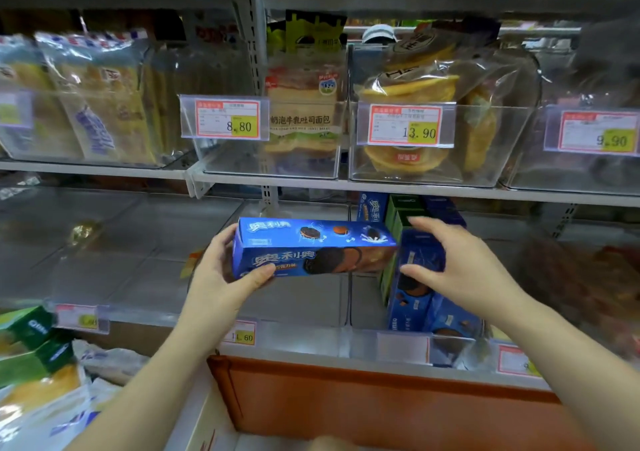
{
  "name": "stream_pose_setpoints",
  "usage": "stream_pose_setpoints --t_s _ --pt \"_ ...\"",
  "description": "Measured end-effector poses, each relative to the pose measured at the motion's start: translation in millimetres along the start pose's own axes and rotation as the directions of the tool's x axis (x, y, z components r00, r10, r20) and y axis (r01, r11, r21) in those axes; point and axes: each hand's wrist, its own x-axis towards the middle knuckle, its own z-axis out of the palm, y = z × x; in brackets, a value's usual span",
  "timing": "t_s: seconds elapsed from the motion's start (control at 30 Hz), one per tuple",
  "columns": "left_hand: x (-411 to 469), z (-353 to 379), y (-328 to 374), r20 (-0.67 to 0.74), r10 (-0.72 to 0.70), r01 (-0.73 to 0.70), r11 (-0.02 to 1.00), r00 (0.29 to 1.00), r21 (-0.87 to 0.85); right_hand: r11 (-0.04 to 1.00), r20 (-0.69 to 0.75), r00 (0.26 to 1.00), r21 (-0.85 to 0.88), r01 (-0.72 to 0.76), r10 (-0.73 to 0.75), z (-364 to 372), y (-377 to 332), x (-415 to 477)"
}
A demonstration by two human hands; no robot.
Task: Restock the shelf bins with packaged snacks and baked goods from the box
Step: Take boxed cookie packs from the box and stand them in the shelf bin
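My left hand [225, 274] grips the left end of a long blue Oreo box [311, 248], held level in front of the middle clear bin [294, 333] on the lower shelf. My right hand [450, 263] hovers at the box's right end with fingers spread and loosely curved, just apart from it. Behind that hand, several blue and green Oreo boxes [415, 298] stand upright in the neighbouring clear bin. At the bottom edge, part of the cardboard supply box [214, 426] shows.
The upper shelf holds clear bins of bagged toast [301, 118], round cakes [412, 90] and sliced bread [100, 97], each with a price tag. Green Oreo boxes [31, 333] and bagged goods lie at lower left. An orange panel [381, 402] runs below the shelf edge.
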Motion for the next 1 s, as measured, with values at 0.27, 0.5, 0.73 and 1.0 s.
stream_pose_setpoints --t_s 0.27,0.5,0.73,1.0 --pt "41.4 56.0 -6.7 0.182 0.204 -0.271 0.8 0.962 0.536 0.954 0.138 0.99 -0.3 0.014 0.029 0.8 16.9 -0.3" --pt "100.8 132.3 -24.0 0.368 -0.017 -0.289 0.585 0.93 0.758 0.978 0.134 0.991 -0.208 0.022 0.006 3.7 23.5 0.7" --pt "132.3 159.1 -68.4 0.408 -0.017 -0.344 0.505 0.913 0.792 0.988 0.125 0.992 -0.152 0.021 -0.002 3.5 32.5 1.0" --pt "109.0 163.9 -74.7 0.328 0.009 -0.297 0.447 0.945 0.843 0.992 0.118 0.993 -0.122 0.023 -0.009 3.6 34.5 5.0"
